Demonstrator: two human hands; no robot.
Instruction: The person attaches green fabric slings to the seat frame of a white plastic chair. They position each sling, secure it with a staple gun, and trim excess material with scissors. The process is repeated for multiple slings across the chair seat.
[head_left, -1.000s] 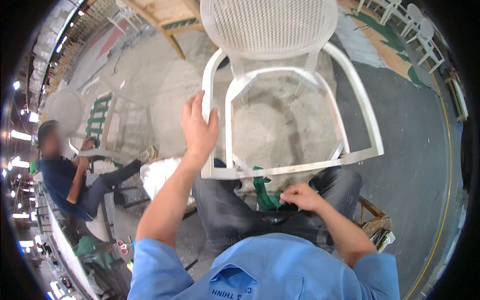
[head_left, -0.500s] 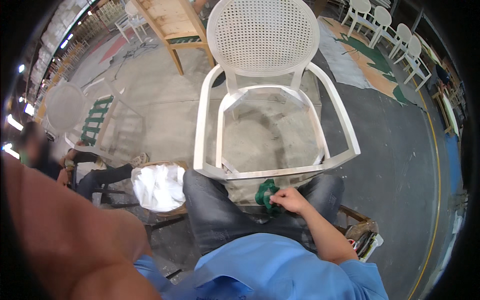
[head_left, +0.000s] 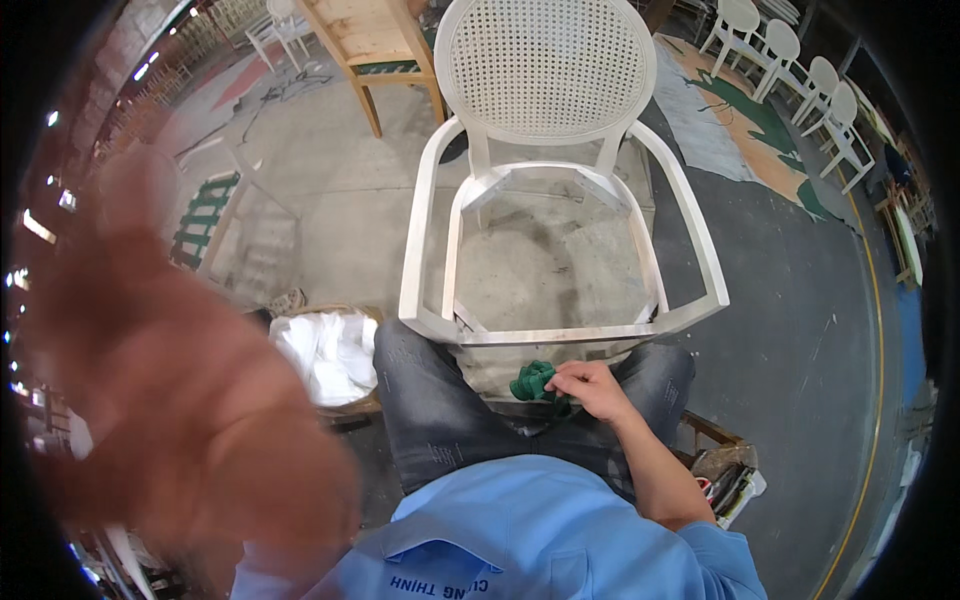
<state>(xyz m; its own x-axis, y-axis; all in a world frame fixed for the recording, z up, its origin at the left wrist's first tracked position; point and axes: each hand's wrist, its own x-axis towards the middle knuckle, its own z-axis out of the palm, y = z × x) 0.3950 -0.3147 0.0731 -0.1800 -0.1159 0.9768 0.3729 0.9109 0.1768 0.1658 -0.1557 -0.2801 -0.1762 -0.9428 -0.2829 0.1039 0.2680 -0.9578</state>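
Observation:
A white wooden armchair frame (head_left: 560, 337) stands before my knees, with a round woven cane back (head_left: 545, 70) and an open seat ring. Below its front rail, over my lap, my right hand (head_left: 592, 388) pinches a bundle of green webbing strap (head_left: 531, 381) between thumb and fingers. A loose end of the strap hangs down from the hand. My left hand (head_left: 190, 380) is raised close to the camera and large in view at the left. Motion smears it, so its fingers do not show clearly.
White cloth or padding (head_left: 328, 358) fills a container by my left knee. A tool holder (head_left: 738, 490) sits at my right hip. Far left stands a chair with green webbing (head_left: 205, 215); an unpainted wooden chair (head_left: 375, 45) is behind. More white chairs (head_left: 780, 45) line the right.
My left arm has swung, bringing the blurred hand up across the left side and hiding the person seated there. The green strap looks more bunched in my right hand.

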